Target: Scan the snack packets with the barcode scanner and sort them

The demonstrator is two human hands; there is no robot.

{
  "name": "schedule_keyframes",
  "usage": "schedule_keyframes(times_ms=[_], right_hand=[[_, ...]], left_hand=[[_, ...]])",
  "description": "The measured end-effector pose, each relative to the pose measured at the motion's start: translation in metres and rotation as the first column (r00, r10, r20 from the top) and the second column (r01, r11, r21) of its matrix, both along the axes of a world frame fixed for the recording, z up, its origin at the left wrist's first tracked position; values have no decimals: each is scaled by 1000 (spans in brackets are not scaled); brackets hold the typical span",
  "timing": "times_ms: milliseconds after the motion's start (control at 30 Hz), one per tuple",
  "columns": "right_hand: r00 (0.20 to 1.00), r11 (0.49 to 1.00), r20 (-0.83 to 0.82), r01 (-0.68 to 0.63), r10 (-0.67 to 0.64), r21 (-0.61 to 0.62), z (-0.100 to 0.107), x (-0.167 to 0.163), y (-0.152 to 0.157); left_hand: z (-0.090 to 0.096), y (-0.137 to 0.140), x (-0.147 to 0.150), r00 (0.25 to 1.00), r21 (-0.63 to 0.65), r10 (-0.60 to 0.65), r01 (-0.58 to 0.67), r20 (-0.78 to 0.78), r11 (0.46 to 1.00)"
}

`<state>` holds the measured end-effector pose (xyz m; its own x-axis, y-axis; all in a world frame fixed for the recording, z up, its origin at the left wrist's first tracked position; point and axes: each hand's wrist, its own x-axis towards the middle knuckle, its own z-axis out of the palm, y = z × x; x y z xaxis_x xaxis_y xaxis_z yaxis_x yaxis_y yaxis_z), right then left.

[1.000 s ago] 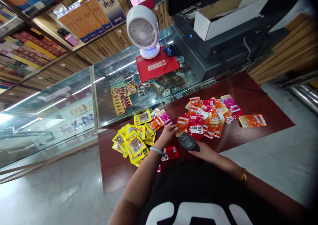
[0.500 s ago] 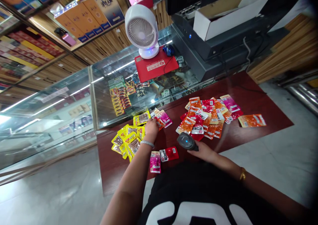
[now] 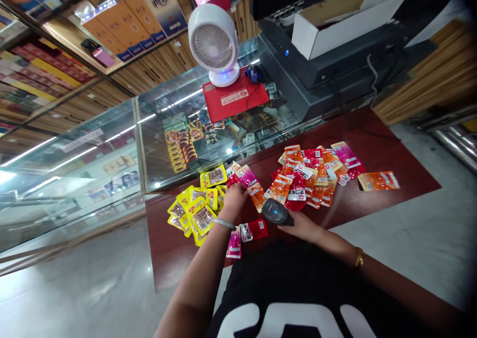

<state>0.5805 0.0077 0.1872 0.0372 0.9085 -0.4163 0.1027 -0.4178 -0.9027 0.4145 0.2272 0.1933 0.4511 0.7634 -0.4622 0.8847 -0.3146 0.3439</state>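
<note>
My left hand [image 3: 235, 200] is closed at the left edge of an orange snack packet [image 3: 257, 197], its fingertips pinched there and partly hidden. A pink packet [image 3: 244, 175] lies against that packet's upper end, with a red and white one beside it. My right hand [image 3: 302, 225] grips a dark barcode scanner [image 3: 276, 211], whose head points left and shows a small blue light. Left of my left hand is a pile of yellow snack packets [image 3: 201, 214]. Beyond the scanner lies a heap of orange and red packets [image 3: 305, 176].
Near my body lie a red packet [image 3: 254, 230] and a pink packet [image 3: 234, 243], partly behind my left wrist. One orange packet [image 3: 379, 181] lies apart at the right. Behind the brown table [image 3: 395, 149] stand a glass counter, a white fan [image 3: 213, 44] and a dark machine [image 3: 313, 92].
My left hand has moved right and a little toward me, and the orange packet has come out from among the pink and red ones. The scanner has shifted slightly left.
</note>
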Motion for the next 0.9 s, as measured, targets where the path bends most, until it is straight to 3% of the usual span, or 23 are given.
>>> schedule_keyframes(times_ms=[167, 367, 500, 600, 900], right_hand=[[1000, 1000, 22, 5, -5, -23, 1, 6, -9], [999, 998, 53, 9, -6, -59, 3, 13, -23], [998, 997, 60, 11, -7, -71, -3, 13, -29], [998, 998, 62, 3, 1, -66, -6, 11, -30], [999, 999, 24, -32, 33, -28, 3, 5, -15]], left_hand=[[-8, -34, 12, 989, 136, -130, 139, -73, 981], [-17, -46, 21, 987, 158, -88, 109, -135, 981], [-21, -42, 7, 997, 15, 18, -17, -76, 1000], [-23, -41, -9, 988, -103, 150, -153, -33, 983], [-27, -47, -41, 964, -124, 253, -243, 80, 962]])
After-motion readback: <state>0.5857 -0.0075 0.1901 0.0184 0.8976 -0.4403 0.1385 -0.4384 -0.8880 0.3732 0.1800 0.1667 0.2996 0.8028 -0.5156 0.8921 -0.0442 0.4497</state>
